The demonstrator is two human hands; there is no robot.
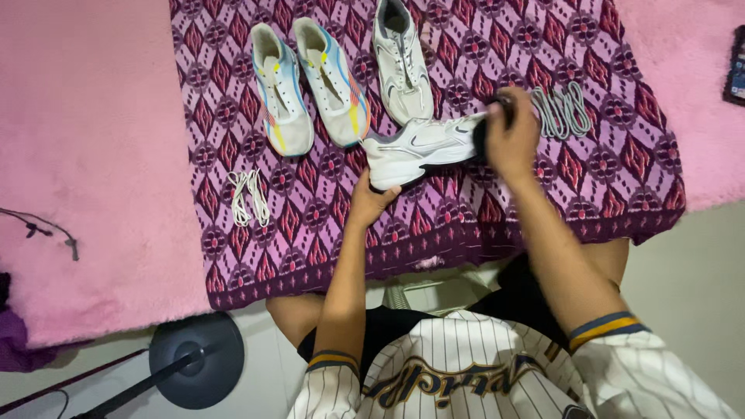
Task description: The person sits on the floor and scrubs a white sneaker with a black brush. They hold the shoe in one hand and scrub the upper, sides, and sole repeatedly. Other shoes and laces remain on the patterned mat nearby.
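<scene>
The right hand [511,138] is closed around the heel end of a white sneaker [419,147] — low-cut, with grey trim, lying on its side. The left hand [371,200] grips its toe from below, fingers curled. The sneaker rests on a purple diamond-patterned cloth [326,233] (over a pink bed), beside its upright mate [401,60], two colourful sneakers [310,81] and loose laces [248,197].

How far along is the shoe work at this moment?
Looks done: both coloured shoes lie unlaced, white laces bundled beside them. In hand: left hand steadies a white shoe on its side; right hand grips its heel end. Grey laces lie nearby. Left: the other white shoe looks laced still.
</scene>
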